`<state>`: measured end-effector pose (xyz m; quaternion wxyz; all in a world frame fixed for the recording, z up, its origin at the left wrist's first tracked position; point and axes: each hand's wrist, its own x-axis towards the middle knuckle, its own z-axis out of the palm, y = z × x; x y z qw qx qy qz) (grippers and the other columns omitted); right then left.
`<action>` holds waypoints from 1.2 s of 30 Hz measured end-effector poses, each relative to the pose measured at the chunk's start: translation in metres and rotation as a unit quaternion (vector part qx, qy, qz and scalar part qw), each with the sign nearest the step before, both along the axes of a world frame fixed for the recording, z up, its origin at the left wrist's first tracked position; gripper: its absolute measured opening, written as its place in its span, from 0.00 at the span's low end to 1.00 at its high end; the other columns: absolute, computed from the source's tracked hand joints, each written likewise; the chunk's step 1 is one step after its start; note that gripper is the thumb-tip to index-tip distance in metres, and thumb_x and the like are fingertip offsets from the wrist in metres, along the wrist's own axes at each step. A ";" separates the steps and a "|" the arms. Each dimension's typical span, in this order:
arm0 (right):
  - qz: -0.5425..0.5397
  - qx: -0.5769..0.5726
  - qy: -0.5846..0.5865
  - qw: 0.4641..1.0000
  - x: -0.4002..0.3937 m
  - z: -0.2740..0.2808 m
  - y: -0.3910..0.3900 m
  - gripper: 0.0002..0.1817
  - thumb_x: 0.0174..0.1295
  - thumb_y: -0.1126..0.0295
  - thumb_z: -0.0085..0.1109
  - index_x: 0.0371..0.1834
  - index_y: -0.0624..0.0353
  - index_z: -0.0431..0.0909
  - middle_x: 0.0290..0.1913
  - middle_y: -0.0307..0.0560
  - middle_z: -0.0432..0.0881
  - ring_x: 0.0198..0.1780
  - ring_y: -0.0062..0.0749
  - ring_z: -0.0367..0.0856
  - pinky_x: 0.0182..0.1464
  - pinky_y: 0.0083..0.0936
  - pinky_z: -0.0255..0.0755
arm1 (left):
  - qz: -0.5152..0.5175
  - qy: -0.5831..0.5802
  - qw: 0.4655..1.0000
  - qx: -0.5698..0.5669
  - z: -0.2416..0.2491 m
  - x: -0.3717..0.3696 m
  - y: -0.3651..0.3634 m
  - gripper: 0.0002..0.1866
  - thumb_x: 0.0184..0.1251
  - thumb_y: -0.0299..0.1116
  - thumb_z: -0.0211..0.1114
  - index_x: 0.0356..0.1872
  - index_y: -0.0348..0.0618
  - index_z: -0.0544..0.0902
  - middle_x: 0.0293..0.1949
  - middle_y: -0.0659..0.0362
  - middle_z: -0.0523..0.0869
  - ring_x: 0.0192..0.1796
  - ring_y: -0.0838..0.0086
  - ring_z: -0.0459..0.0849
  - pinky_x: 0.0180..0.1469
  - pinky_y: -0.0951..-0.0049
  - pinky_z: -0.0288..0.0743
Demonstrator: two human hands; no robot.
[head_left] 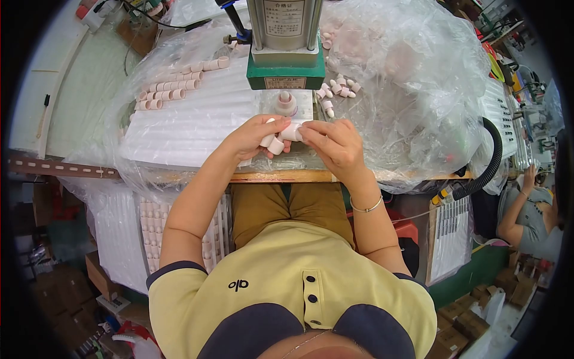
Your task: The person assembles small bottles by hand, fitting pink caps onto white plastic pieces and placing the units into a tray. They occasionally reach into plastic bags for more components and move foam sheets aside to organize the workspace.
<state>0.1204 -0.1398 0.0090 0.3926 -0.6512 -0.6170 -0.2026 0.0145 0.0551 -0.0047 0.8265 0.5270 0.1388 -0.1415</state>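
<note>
Plastic-covered bench (197, 125) — green press (286, 75) on it — boxes (63, 293) around.

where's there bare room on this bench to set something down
Best is the white foam sheet, between the rows of pink caps and the left forearm. It's crowded below the press, with the round fixture, left hand and right hand, and rightward: loose caps, then crumpled film.
</note>
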 end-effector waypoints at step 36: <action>0.003 -0.008 0.199 0.980 -0.008 -0.014 -0.005 0.12 0.46 0.73 0.72 0.35 0.59 0.85 0.33 0.44 0.84 0.23 0.21 0.76 0.24 0.15 0.67 | 0.033 -0.068 0.989 0.131 0.005 -0.013 -0.015 0.13 0.65 0.43 0.64 0.38 0.43 0.79 0.30 0.63 0.82 0.29 0.87 0.76 0.25 0.85 0.70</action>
